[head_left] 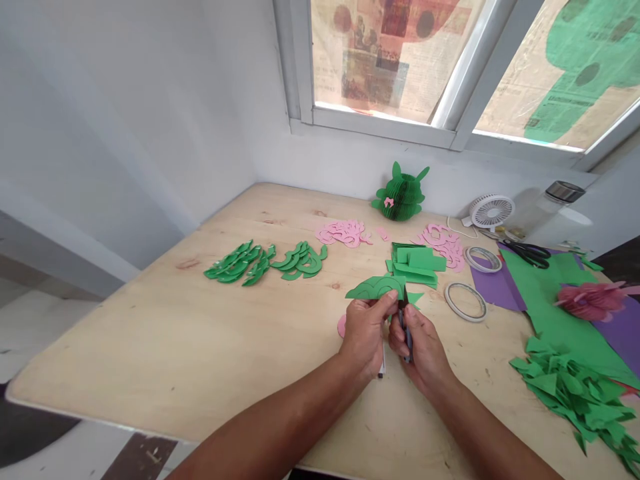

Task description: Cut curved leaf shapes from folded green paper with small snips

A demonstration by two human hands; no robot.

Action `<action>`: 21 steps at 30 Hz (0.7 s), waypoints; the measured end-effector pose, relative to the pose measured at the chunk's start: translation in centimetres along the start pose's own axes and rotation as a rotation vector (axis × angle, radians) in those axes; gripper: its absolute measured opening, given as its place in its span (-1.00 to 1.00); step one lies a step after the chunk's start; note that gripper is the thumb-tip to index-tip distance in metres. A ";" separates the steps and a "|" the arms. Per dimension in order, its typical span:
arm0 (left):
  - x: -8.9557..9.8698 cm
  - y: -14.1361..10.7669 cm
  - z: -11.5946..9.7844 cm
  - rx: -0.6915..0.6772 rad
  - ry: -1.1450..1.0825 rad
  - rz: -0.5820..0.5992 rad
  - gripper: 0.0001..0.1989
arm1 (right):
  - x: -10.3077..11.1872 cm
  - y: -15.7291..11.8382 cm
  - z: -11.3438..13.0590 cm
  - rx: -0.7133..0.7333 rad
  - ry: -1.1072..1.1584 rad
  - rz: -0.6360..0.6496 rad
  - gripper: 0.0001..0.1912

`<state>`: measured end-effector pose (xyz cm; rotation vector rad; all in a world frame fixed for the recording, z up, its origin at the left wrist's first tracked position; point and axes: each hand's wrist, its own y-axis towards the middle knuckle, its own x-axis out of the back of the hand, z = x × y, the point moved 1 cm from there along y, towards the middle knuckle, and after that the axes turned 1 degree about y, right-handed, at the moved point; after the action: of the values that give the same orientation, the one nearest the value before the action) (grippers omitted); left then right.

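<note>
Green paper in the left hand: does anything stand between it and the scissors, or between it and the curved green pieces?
Nothing visible stands in either way. The scissors in the right hand are at the green paper; the left pink pile lies behind the path to the curved green pieces.

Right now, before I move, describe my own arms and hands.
Both hands, left and right, are bare, five-fingered human hands without gloves. The left forearm and right forearm are uncovered down to the picture's bottom edge, so no sleeve shows. I see no watch, bracelet or markings on either wrist. Some fingers are partly hidden, so I can't rule out rings.
</note>
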<state>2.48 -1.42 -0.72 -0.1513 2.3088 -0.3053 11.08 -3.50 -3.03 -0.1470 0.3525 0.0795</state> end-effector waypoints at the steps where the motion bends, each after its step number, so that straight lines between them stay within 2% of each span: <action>1: 0.0 0.0 0.0 0.000 0.000 0.000 -0.73 | 0.0 0.0 0.0 -0.001 0.000 0.001 -0.58; 21: 0.2 0.1 0.1 -0.003 0.015 0.004 -0.76 | 0.4 0.1 -0.4 0.014 0.047 0.012 -0.64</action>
<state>2.46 -1.40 -0.92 -0.1461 2.3240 -0.3018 11.27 -3.40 -3.51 -0.1334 0.4007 0.0856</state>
